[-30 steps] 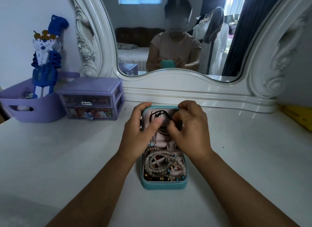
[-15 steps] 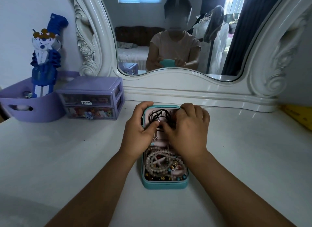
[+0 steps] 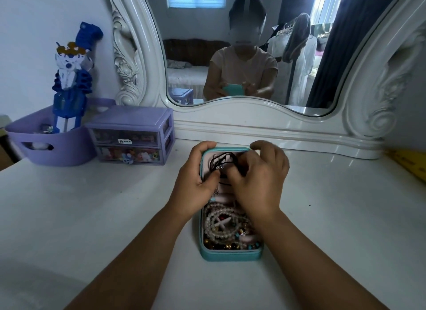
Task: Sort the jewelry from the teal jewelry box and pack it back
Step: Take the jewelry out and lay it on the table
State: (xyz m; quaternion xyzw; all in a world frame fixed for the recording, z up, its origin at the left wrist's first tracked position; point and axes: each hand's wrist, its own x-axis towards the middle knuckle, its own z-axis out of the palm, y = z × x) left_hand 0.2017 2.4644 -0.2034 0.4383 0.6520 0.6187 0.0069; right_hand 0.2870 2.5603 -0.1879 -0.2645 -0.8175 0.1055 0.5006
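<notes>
White dressing table [image 3: 92, 217] bears teal jewelry box [image 3: 230, 255] before mirror [image 3: 230, 56].

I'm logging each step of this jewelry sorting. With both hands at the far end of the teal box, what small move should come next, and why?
Probably lift the black cord necklace out. The right hand pinches at it while the left hand grips the teal jewelry box edge, steadying it. The beaded bracelets lie untouched at the near end.

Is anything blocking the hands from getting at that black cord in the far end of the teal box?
Nothing visible does. Both the left hand and right hand already touch the black cord necklace in the open teal jewelry box.
</notes>
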